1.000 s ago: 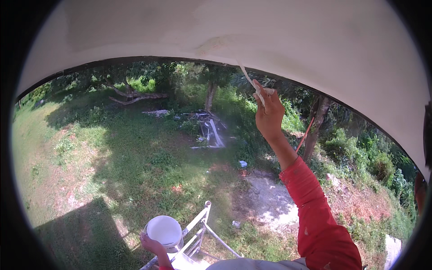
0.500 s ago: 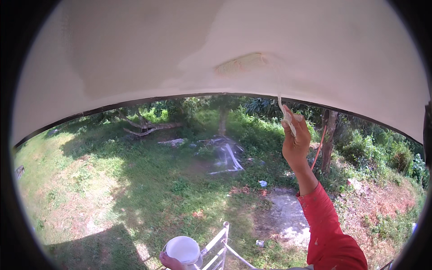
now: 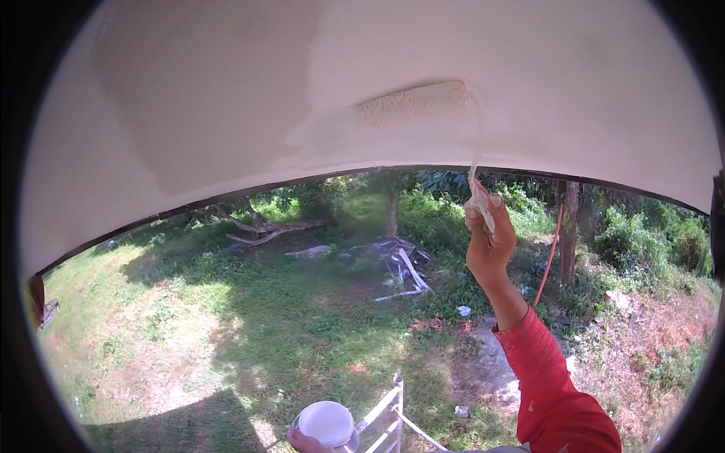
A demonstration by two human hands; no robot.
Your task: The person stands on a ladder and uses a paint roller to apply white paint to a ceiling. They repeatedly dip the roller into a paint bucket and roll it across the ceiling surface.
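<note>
My right hand (image 3: 491,234), at the end of a red sleeve, is raised and closed round the handle of a paint roller (image 3: 415,102). The roller's paint-coated sleeve lies against the pale ceiling (image 3: 544,83) above me. Fresh light paint borders a darker, greyish patch (image 3: 204,83) to the left. Low at the bottom, my left hand (image 3: 303,441) grips the side of a white bucket (image 3: 326,423), its fingers partly cut off by the lower edge. How much paint is in the bucket I cannot tell.
White scaffold rails (image 3: 389,414) stand just right of the bucket. A dark edge strip (image 3: 302,180) bounds the ceiling. Far below lie grass, a pile of boards (image 3: 411,272), a concrete slab (image 3: 491,362) and a tree trunk (image 3: 569,234) with an orange pole leaning beside it.
The roller has shifted slightly right along the ceiling, and more of its sleeve shows. My view has turned a little left, so the bucket and rails sit further right and lower.
</note>
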